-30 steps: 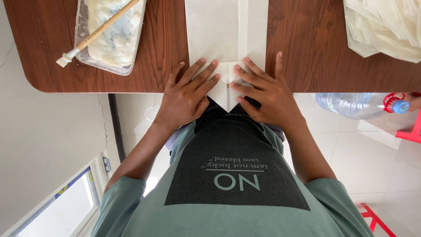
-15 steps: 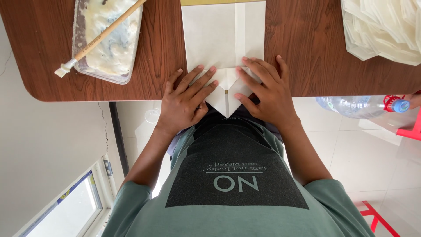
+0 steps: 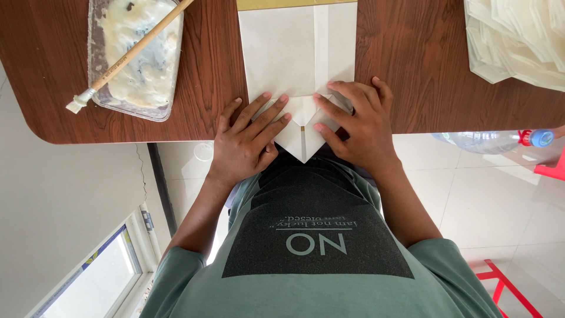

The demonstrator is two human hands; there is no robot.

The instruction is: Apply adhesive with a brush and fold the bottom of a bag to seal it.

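Paper lies at the near edge of the brown surface, its folded point at 6 o'clock overhanging. My left hand and right hand press flat, fingers spread, on the folds; a paste tray sits at 10 o'clock.

Matt off-white paper sheet, smooth w/ crisp folds, pointed flap under bare left hand and right hand; lying on dark brown wood-grain table, laminate-looking, low satin sheen. Clear plastic tray, glossy, smeared w/ wet whitish paste; brush w/ plain wooden handle, bristles paste-caked. Translucent, slightly shiny cream sheets stack top rt, clear plastic bottle w/ blue cap, glossy floor tiles, matt green cloth shirt.
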